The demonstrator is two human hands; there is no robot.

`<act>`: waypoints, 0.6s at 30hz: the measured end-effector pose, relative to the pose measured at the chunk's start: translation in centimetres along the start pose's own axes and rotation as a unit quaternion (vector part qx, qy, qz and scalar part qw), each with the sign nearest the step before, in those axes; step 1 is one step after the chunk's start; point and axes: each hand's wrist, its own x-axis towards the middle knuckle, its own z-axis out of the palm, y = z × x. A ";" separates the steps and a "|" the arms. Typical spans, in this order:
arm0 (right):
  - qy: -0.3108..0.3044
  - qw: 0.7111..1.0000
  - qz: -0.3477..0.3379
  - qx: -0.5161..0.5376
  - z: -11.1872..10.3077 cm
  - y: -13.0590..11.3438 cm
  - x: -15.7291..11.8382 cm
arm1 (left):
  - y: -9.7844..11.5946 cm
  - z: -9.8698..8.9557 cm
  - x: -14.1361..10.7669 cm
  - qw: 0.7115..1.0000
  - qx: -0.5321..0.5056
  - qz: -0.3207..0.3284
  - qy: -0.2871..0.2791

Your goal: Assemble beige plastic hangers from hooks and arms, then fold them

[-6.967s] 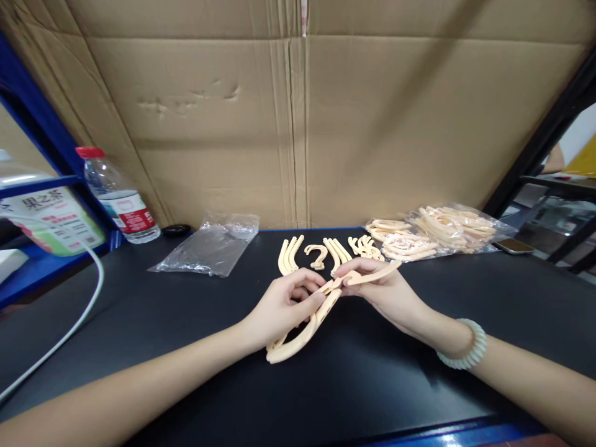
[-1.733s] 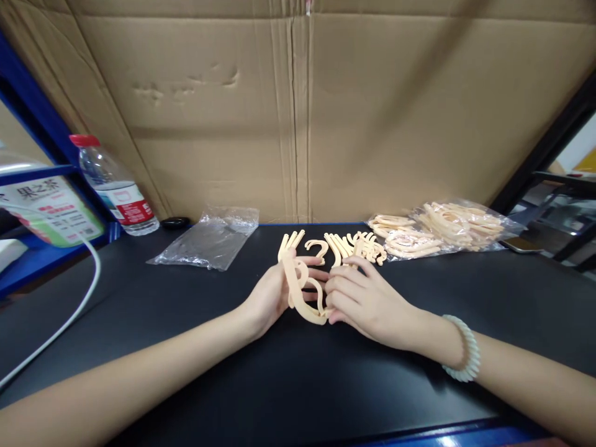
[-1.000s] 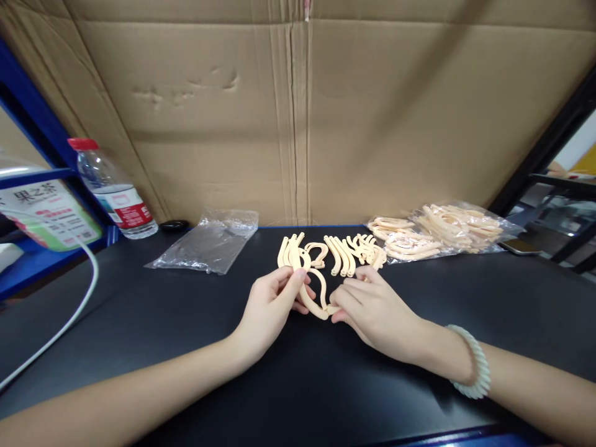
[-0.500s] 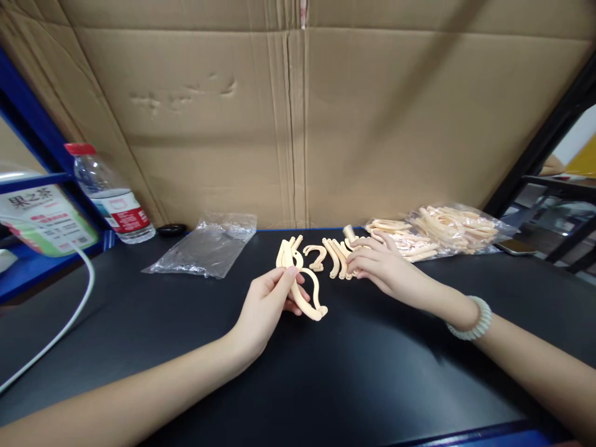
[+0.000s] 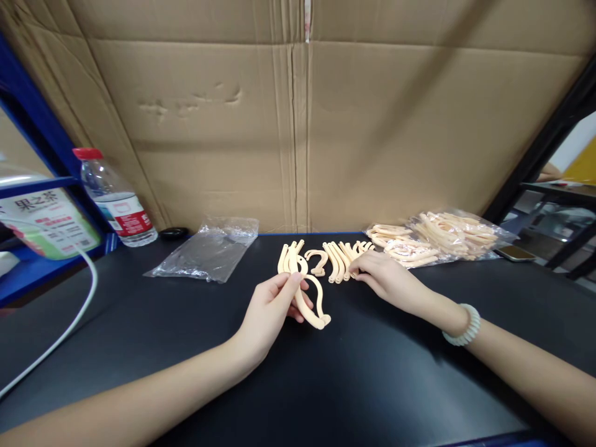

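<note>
My left hand pinches a cream plastic assembly, two curved strips that meet at the lower right end. More cream strips lie just behind it, partly overlapped by the held one. My right hand is at the right end of a row of curved cream strips, its fingertips closed on the near end of one curved strip. Part of that strip is hidden by the fingers. Between both hands lies a hook-shaped cream piece, flat on the dark table.
Clear bags full of cream pieces lie at the back right, with a phone beside them. At the back left are an empty clear bag, a black object and a water bottle. A white cable crosses the left side.
The small cream piece raised near my right fingers no longer shows there. My right hand has lowered and its fingers have drawn together. My left hand keeps its grip; the view shifts slightly.
</note>
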 end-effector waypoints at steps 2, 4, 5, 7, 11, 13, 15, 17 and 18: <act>0.011 1.000 -0.013 0.005 0.1 0.0 0.0 | 0.0 0.0 0.0 1.000 0.001 0.000 0.000; 0.020 1.000 -0.023 0.002 0.1 -0.2 0.0 | 0.0 0.0 -0.1 1.000 0.001 0.001 0.001; 0.021 1.000 -0.024 -0.003 0.1 -0.2 -0.1 | 0.0 0.0 -0.1 1.000 0.001 0.001 0.001; 0.019 1.000 -0.019 -0.011 0.1 -0.3 -0.1 | 0.0 0.0 -0.1 1.000 0.002 0.000 0.001; 0.020 1.000 -0.009 -0.016 0.1 -0.5 -0.1 | 0.2 0.1 -0.1 1.000 0.009 -0.004 0.001; 0.041 0.999 -0.014 -0.012 0.0 -1.1 0.0 | 0.3 0.2 -0.2 1.000 0.016 -0.001 -0.005; 0.069 0.997 -0.033 0.007 -0.1 -2.4 0.0 | 0.3 0.2 -0.3 0.999 0.031 0.007 -0.015; 0.087 0.993 -0.070 0.027 -0.3 -4.1 0.0 | 0.2 0.3 -0.3 0.998 0.054 0.020 -0.027; 0.090 0.991 -0.096 0.031 -0.4 -5.0 -0.1 | 0.2 0.3 -0.3 0.997 0.065 0.028 -0.032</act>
